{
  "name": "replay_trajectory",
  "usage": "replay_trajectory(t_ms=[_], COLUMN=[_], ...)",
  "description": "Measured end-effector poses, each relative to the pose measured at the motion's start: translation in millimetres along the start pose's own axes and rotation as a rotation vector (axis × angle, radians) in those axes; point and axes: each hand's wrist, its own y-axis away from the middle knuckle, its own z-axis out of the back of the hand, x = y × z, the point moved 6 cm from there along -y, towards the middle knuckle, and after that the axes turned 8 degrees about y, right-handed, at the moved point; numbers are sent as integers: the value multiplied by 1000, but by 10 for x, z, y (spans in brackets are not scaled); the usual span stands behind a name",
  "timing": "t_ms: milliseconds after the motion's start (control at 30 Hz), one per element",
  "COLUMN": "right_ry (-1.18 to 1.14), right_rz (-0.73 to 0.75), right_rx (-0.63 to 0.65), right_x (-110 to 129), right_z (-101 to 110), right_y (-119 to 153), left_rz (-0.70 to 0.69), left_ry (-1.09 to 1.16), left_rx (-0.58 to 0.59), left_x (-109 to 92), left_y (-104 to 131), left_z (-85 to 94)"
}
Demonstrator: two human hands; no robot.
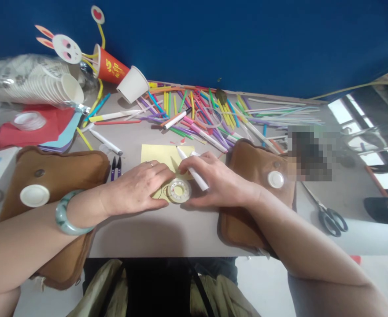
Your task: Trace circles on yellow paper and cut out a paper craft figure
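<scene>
A small white roll of tape [179, 190] lies flat on a pale yellow sheet of paper [154, 152], near its lower edge. My left hand [144, 185] is at the roll's left side, its thumb and forefinger against the rim. In my right hand [213, 178] is a white marker [194, 169], tilted with one end up towards the sheet's far side. The right thumb reaches the roll's lower right side. Thin dark curved lines show on the paper just left of the roll. My hands cover part of the sheet.
Brown padded cushions [61, 171] lie under both forearms. Behind the paper spreads a heap of coloured sticks and markers [197, 110]. Paper cups [134, 83] and a rabbit-faced craft [67, 48] stand back left. Scissors [332, 220] lie to the right.
</scene>
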Motion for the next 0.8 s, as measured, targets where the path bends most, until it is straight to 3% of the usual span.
replay_trajectory(t_ms=[233, 800], right_ry=[39, 0], right_rz=[53, 120], right_rx=[20, 46], right_x=[37, 62], right_z=[-126, -148], right_y=[-4, 14], left_rz=[26, 55], left_ry=[1, -52], left_rx=[15, 15], left_x=[23, 11], left_y=[2, 10], left_z=[-22, -13])
